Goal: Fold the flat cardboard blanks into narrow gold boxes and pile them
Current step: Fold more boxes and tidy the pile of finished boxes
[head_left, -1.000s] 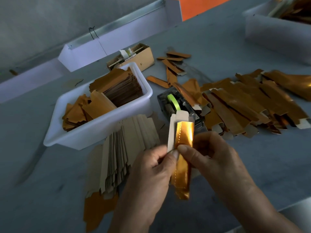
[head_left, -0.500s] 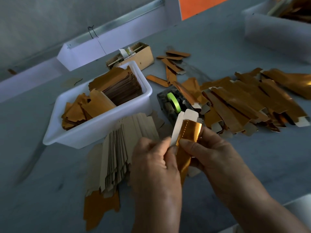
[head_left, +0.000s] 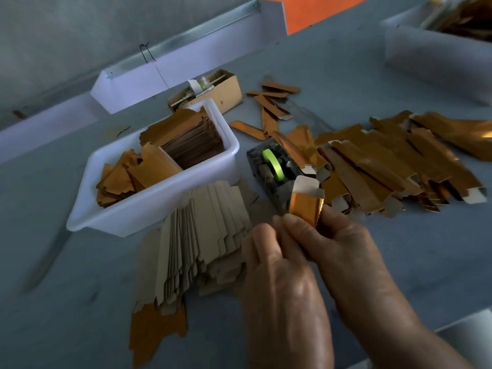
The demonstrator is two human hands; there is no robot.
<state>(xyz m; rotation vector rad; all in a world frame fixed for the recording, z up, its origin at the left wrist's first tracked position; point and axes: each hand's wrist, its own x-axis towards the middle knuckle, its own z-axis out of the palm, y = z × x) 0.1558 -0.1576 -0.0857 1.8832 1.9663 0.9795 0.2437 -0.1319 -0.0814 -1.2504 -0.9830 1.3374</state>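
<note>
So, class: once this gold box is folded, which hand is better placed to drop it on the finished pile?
Right hand: it grips the gold box and lies nearest the pile of folded boxes.

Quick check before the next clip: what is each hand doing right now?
Left hand: fingers curled against the gold box, gripping its lower part.
Right hand: gripping the same gold box, thumb across its front.

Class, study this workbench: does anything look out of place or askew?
The folded gold boxes lie jumbled at crossing angles, not neatly piled, and one drapes over the tape dispenser. A few more lie scattered apart, behind it.
</note>
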